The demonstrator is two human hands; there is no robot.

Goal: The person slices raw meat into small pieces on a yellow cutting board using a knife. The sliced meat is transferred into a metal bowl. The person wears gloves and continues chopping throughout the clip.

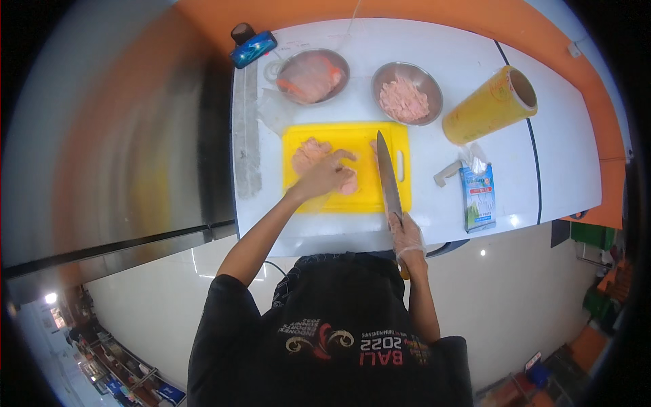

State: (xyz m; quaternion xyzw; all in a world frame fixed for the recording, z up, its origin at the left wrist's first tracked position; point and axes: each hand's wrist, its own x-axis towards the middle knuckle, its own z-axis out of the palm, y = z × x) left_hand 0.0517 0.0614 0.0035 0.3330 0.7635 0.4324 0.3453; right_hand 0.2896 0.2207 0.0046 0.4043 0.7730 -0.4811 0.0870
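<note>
A yellow plastic cutting board (363, 198) lies on the white worktop in front of me. My left hand (325, 173) is over the board's left half, fingers bent, at a small piece of raw meat (348, 184); whether it grips the piece I cannot tell. A larger heap of raw meat (308, 155) lies just beyond that hand. My right hand (407, 234), in a clear plastic glove, holds a large kitchen knife (388, 175), its blade pointing away from me over the board's right part. Another bit of meat (374, 146) shows beside the blade, partly hidden.
Behind the board stand a metal bowl (435, 99) of cut meat and another metal bowl (346, 66) holding meat in plastic. To the right are a yellow film roll (478, 109) and a glove packet (478, 201). A blue phone (254, 49) leans at the back left.
</note>
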